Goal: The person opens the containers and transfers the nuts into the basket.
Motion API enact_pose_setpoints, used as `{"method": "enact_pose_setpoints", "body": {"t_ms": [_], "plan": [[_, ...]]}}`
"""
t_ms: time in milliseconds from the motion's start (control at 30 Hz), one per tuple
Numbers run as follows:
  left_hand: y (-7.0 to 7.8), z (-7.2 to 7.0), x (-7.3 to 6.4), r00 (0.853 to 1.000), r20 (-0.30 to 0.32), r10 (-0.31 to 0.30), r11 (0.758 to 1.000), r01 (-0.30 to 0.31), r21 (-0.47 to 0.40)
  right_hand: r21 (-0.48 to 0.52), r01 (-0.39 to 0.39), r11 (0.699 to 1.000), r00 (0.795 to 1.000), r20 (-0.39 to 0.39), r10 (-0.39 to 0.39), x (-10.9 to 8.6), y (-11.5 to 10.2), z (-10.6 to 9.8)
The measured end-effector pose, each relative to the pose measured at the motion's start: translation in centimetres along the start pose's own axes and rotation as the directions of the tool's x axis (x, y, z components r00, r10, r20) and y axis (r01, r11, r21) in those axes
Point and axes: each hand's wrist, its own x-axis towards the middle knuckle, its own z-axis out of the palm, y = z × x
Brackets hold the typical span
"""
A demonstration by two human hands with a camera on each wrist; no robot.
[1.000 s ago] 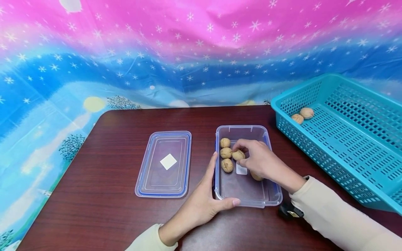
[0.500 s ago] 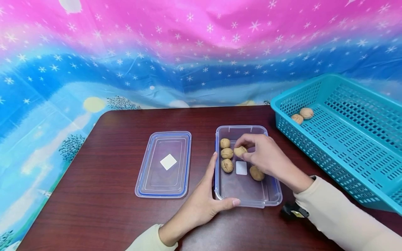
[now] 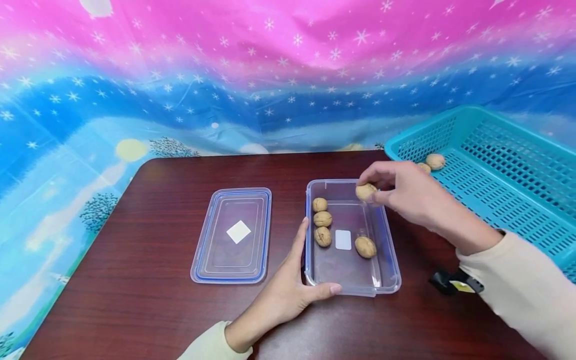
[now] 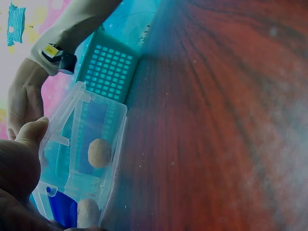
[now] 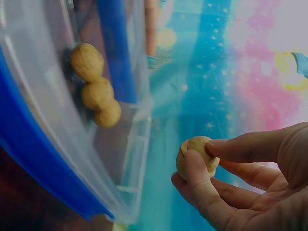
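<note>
My right hand (image 3: pixel 414 195) pinches a walnut (image 3: pixel 365 191) between thumb and fingers above the far right corner of a clear plastic box (image 3: pixel 342 272). The right wrist view shows this walnut (image 5: pixel 191 143) gripped at the fingertips, clear of the box wall (image 5: pixel 53 125). Inside the box, three walnuts (image 3: pixel 322 219) line the left wall and one more walnut (image 3: pixel 365 247) lies towards the right. My left hand (image 3: pixel 285 287) rests against the box's near left corner, its index finger along the left side and its thumb across the front rim. Its other fingers are hidden.
A clear lid (image 3: pixel 236 262) with a blue seal lies flat on the dark wooden table (image 3: pixel 148 235), left of the box. The turquoise basket (image 3: pixel 506 145) at the right holds two walnuts (image 3: pixel 435 161). A patterned cloth (image 3: pixel 252 100) hangs behind the table.
My right hand has lifted its walnut from beside the left row, moving right and away towards the box's far right corner. The left hand stays at the box.
</note>
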Motion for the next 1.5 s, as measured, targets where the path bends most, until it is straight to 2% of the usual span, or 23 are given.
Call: {"method": "enact_pose_setpoints", "body": {"t_ms": [133, 267, 467, 667, 900, 1067, 1200, 1333, 1500], "plan": [[-0.1, -0.2, -0.1, 1.0, -0.006, -0.001, 1.0, 0.001, 0.005, 0.006, -0.054, 0.998, 0.998, 0.03, 0.054, 0.2, 0.1, -2.0], [-0.1, -0.1, -0.2, 1.0, -0.001, -0.005, 1.0, 0.005, -0.001, 0.003, -0.101, 0.995, 0.994, 0.049, 0.101, 0.6, 1.7, -4.5], [0.0, 0.0, -0.3, 1.0, 0.004, -0.005, 1.0, 0.005, -0.009, 0.085, -0.138, 0.987, 0.989, 0.063, 0.133, 1.3, 6.3, -8.7], [0.0, 0.0, -0.2, 1.0, 0.008, -0.003, 1.0, 0.003, 0.0, 0.125, -0.123, 0.985, 0.992, 0.036, 0.119, 1.8, 11.1, -11.0], [-0.1, 0.1, -0.2, 1.0, 0.009, 0.002, 1.0, -0.002, -0.006, 0.193, -0.206, 0.959, 0.978, 0.037, 0.203, 2.9, 16.1, -11.8], [-0.1, 0.0, -0.3, 1.0, 0.006, -0.002, 1.0, 0.002, -0.005, 0.205, -0.263, 0.943, 0.961, -0.033, 0.276, 3.1, 18.4, -11.6], [0.0, 0.0, -0.3, 1.0, 0.004, -0.002, 1.0, 0.002, 0.001, 0.239, -0.294, 0.925, 0.937, -0.119, 0.329, 3.4, 19.4, -11.2], [0.0, 0.0, -0.2, 1.0, 0.004, -0.002, 1.0, 0.002, 0.002, 0.229, -0.322, 0.919, 0.911, -0.192, 0.366, 3.8, 19.8, -10.8], [0.1, -0.1, -0.1, 1.0, 0.005, -0.001, 1.0, 0.001, -0.002, 0.188, -0.358, 0.915, 0.889, -0.232, 0.395, 4.0, 20.3, -10.3]]}}
